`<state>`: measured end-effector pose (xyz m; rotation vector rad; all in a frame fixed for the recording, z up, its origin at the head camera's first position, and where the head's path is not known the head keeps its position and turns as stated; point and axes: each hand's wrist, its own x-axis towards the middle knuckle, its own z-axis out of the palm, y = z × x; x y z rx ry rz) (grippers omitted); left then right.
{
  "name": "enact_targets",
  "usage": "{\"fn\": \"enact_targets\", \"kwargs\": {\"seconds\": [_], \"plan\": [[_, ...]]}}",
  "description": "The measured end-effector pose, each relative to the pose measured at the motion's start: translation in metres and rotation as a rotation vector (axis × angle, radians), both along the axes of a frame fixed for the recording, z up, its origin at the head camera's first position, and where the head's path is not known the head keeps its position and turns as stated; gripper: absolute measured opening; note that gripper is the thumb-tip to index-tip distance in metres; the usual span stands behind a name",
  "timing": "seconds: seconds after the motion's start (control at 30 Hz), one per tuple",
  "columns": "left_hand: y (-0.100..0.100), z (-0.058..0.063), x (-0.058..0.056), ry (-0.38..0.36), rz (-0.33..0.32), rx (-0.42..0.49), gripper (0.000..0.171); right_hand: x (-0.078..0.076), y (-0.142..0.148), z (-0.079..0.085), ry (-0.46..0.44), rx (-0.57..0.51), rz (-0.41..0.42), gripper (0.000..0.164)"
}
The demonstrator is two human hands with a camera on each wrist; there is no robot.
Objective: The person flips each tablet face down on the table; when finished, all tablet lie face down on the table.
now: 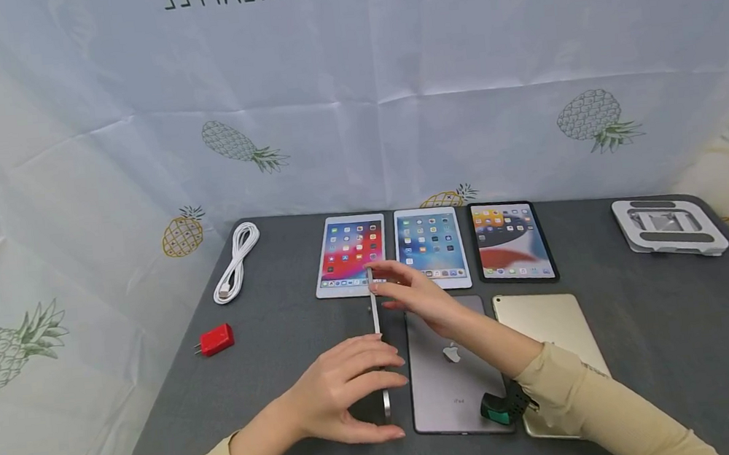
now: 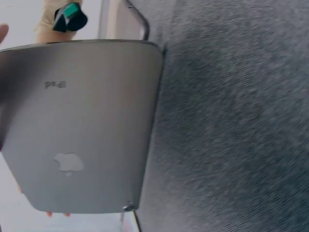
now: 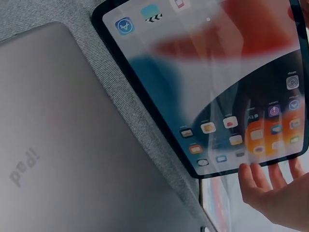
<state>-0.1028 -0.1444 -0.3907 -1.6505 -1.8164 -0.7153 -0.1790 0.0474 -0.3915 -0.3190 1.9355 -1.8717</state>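
A tablet (image 1: 375,318) stands on its long edge on the table, seen nearly edge-on in the head view. Its grey back (image 2: 96,125), marked iPad, faces left; its lit, black-bordered screen (image 3: 207,82) faces right. My left hand (image 1: 349,383) grips the near end, fingers reaching across the upper edge. My right hand (image 1: 420,297) holds the far end, with fingertips along that short edge in the right wrist view. Close right of it lies a grey tablet (image 1: 441,381), back up, under my right forearm. A white-bordered tablet (image 1: 342,240) with a lit screen is just beyond.
Along the back lie another white-bordered tablet (image 1: 427,232) and a black-bordered one (image 1: 513,239), screens lit. A gold tablet (image 1: 551,319) rests face down, partly under my right sleeve. White cable (image 1: 236,262) and a red charger (image 1: 216,340) sit left; a folded stand (image 1: 671,227) sits right.
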Motion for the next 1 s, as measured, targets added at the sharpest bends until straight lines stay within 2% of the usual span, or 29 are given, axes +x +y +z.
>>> {"fn": "enact_targets", "kwargs": {"seconds": [0.17, 0.53, 0.7, 0.87, 1.0], "plan": [[0.001, -0.005, 0.001, -0.013, 0.002, -0.013, 0.053, -0.001, 0.003, -0.004, -0.02, -0.018, -0.001, 0.056], [0.009, -0.006, 0.001, -0.054, -0.027, -0.042, 0.051, -0.003, 0.011, -0.01, -0.059, -0.073, -0.04, 0.057], [0.014, -0.007, 0.001, -0.003, -0.032, -0.069, 0.049, -0.001, 0.016, -0.014, -0.082, -0.124, -0.077, 0.051], [0.017, -0.01, 0.001, 0.04, -0.029, -0.107, 0.042, 0.001, 0.02, -0.021, -0.143, -0.274, -0.058, 0.049], [0.014, -0.014, 0.001, 0.051, -0.024, -0.152, 0.036, 0.002, 0.023, -0.029, -0.151, -0.298, -0.048, 0.051]]}}
